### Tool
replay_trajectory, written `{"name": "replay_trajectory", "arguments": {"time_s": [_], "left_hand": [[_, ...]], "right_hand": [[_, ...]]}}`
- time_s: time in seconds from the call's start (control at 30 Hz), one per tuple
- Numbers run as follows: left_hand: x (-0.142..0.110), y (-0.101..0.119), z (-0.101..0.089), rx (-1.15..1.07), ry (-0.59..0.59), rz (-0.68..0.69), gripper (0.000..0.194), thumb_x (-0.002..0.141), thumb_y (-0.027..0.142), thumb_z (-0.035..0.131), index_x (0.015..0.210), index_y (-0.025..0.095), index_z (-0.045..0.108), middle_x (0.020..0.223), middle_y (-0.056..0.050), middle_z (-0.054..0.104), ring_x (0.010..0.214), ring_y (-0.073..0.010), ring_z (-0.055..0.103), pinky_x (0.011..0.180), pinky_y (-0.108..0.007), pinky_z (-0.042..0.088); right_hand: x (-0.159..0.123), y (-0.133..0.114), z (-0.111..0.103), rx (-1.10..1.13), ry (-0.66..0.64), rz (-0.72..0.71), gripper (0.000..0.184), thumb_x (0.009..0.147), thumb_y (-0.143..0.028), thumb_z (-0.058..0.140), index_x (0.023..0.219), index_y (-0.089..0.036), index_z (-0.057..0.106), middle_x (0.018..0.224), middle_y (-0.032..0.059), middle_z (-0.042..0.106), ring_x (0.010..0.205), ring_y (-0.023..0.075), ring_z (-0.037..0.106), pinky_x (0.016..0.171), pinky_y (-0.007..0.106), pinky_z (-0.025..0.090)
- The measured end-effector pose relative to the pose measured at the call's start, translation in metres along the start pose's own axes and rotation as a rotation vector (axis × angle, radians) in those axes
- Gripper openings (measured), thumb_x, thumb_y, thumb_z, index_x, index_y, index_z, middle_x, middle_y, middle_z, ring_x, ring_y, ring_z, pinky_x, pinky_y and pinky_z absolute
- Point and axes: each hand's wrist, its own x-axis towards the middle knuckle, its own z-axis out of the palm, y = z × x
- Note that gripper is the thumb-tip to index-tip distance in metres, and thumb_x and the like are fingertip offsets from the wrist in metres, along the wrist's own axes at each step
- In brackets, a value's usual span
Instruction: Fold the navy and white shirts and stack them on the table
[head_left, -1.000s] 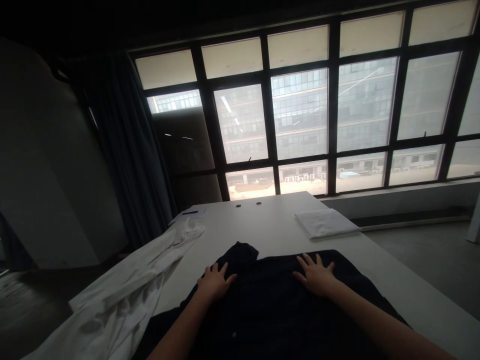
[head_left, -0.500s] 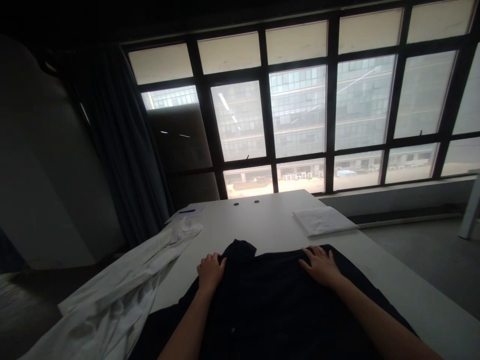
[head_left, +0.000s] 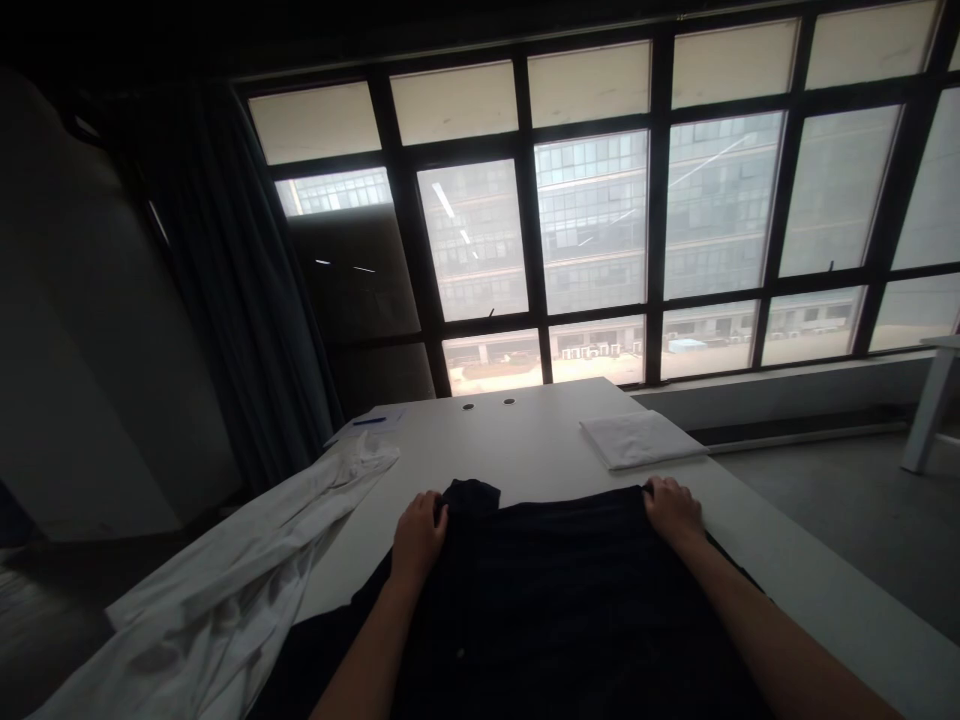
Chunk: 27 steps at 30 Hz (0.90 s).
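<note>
A dark, nearly black shirt (head_left: 555,600) lies spread over the near part of the white table, its far edge running between my hands. A small folded piece of it, perhaps the collar, sticks up beside my left hand (head_left: 421,535). That hand is closed around the cloth at the far left, thumb and fingers drawn together. At the far right corner, my right hand (head_left: 675,512) has its fingers curled over the shirt's edge and grips it. A small pale spot, maybe a button, shows on the dark fabric. Its near end runs out of view.
Crumpled white cloth (head_left: 247,580) lies along the table's left side. A folded white cloth (head_left: 641,440) rests near the right edge of the white table (head_left: 465,450). A blue pen (head_left: 369,420) lies on paper at the far left. Windows (head_left: 592,220) stand beyond.
My right hand has slid outward to the right corner and closed on the shirt's edge, where it lay spread flat before. My left hand stays near the same place.
</note>
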Motion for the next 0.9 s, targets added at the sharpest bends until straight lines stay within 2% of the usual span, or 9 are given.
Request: {"name": "replay_trajectory", "arguments": {"time_s": [0.1,0.2,0.37,0.5,0.73,0.83,0.9], "left_hand": [[-0.005,0.017,0.003,-0.048,-0.118,0.181,0.036,0.099,0.042,0.045,0.127,0.026,0.061,0.132,-0.007,0.061,0.123,-0.0244,0.055,0.108,-0.036,0.038],[-0.012,0.029,0.014,-0.072,-0.247,0.271,0.052,0.093,0.053,0.054,0.140,0.030,0.055,0.149,-0.004,0.052,0.139,-0.0267,0.044,0.116,-0.039,0.031],[-0.015,0.032,0.028,-0.063,-0.360,0.222,0.067,0.094,0.063,0.044,0.152,0.030,0.041,0.161,-0.005,0.037,0.150,-0.0309,0.027,0.122,-0.053,0.017],[-0.014,0.032,0.029,-0.062,-0.405,0.190,0.071,0.093,0.069,0.042,0.154,0.034,0.038,0.164,-0.005,0.029,0.152,-0.0358,0.018,0.119,-0.066,0.009],[-0.010,0.032,0.023,-0.089,-0.465,0.210,0.068,0.091,0.072,0.044,0.152,0.041,0.039,0.166,-0.002,0.025,0.153,-0.0384,0.014,0.116,-0.071,0.005],[-0.011,0.032,0.021,-0.095,-0.479,0.222,0.064,0.092,0.071,0.043,0.150,0.045,0.040,0.167,-0.001,0.022,0.153,-0.0382,0.011,0.115,-0.072,0.002],[-0.011,0.033,0.023,-0.087,-0.482,0.219,0.065,0.092,0.072,0.042,0.151,0.045,0.039,0.167,-0.001,0.021,0.153,-0.0378,0.010,0.115,-0.072,0.001]], "right_hand": [[0.000,-0.003,-0.002,0.054,0.037,-0.016,0.037,0.102,-0.029,0.031,0.124,-0.017,0.057,0.114,0.0154,0.065,0.099,0.0252,0.063,0.079,0.034,0.041],[0.000,-0.004,-0.004,0.077,0.056,-0.002,0.040,0.102,-0.026,0.027,0.130,-0.014,0.053,0.110,0.0161,0.066,0.092,0.0248,0.064,0.074,0.034,0.041],[-0.003,-0.005,-0.006,0.062,0.039,-0.058,0.036,0.091,-0.012,0.038,0.117,-0.017,0.063,0.111,0.0136,0.065,0.100,0.0243,0.060,0.084,0.034,0.039],[-0.005,-0.007,-0.003,0.022,0.001,-0.075,0.031,0.088,-0.017,0.045,0.108,-0.020,0.068,0.114,0.0134,0.064,0.106,0.0290,0.057,0.085,0.038,0.040],[-0.003,-0.014,-0.003,-0.005,0.041,-0.082,0.046,0.093,-0.023,0.038,0.135,-0.015,0.056,0.136,0.0152,0.056,0.116,0.0270,0.054,0.090,0.037,0.041],[-0.004,-0.016,-0.002,-0.033,0.044,-0.064,0.049,0.094,-0.026,0.038,0.140,-0.015,0.051,0.140,0.0168,0.053,0.119,0.0296,0.052,0.093,0.042,0.040],[-0.005,-0.017,0.000,-0.058,0.030,-0.040,0.047,0.093,-0.028,0.039,0.135,-0.015,0.055,0.137,0.0180,0.054,0.117,0.0321,0.052,0.093,0.048,0.039]]}}
